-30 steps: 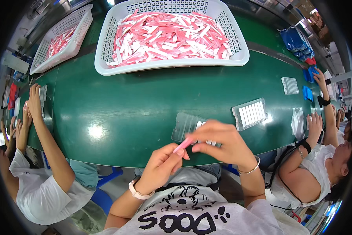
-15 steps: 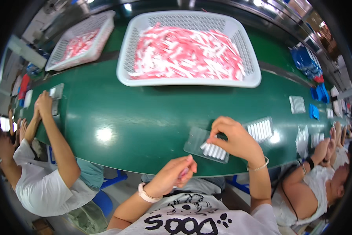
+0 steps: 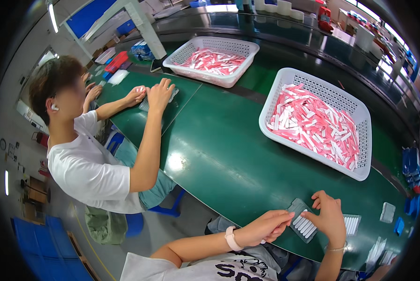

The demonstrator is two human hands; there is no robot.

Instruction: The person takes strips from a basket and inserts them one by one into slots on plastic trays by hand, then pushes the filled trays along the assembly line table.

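Head view: at the bench's near edge, the right hand grips a grey tray of white sticks; the left hand's fingers pinch together at the tray's left side. 2 white baskets sit farther back.

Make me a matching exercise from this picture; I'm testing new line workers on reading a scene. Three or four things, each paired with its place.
Things:
1. small clear tray
2. big white basket
3. far white basket
4. wristwatch

Places:
A. on the person's left wrist
B. near the seated co-worker's hands
C. between the person's left hand and right hand
D. on the green table, up and to the right of the person's hands, full of pink and white sticks

Pairs: 1-C, 2-D, 3-B, 4-A
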